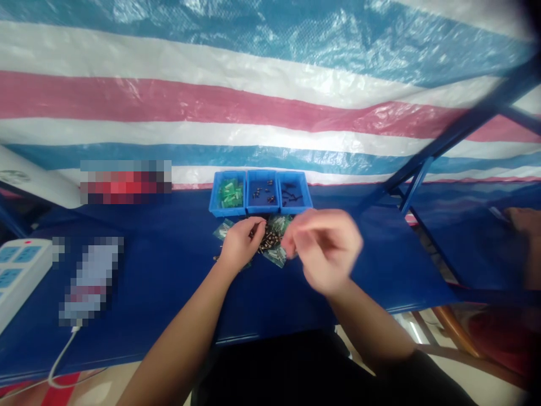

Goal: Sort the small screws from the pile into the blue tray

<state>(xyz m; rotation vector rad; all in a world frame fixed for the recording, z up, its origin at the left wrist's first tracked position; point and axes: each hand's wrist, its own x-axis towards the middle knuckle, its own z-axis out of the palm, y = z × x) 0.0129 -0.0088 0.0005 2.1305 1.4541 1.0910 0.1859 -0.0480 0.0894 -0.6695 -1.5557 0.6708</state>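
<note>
Left hand is down on the blue worktop, palm down, fingertips curled into the pile of small parts. The pile is a mix of green plastic pieces and dark screws, lying loose just in front of the bins. Left grip: fingers bent over the pile and touching it, can't tell if a piece is pinched. Right hand is raised just right of the pile, motion-blurred, with its fingers bunched toward the thumb. Right grip looks pressed together, but can't tell if anything is in it. Three blue bins sit in a row behind the pile, touching side by side: left bin has green pieces, middle bin a few small dark bits, right bin black screws. A white power strip sits at the far left edge, and a white cable runs off the front edge. A striped tarp hangs behind. A blue frame bar slants at right. Another person's hand rests at the far right, well apart.
</note>
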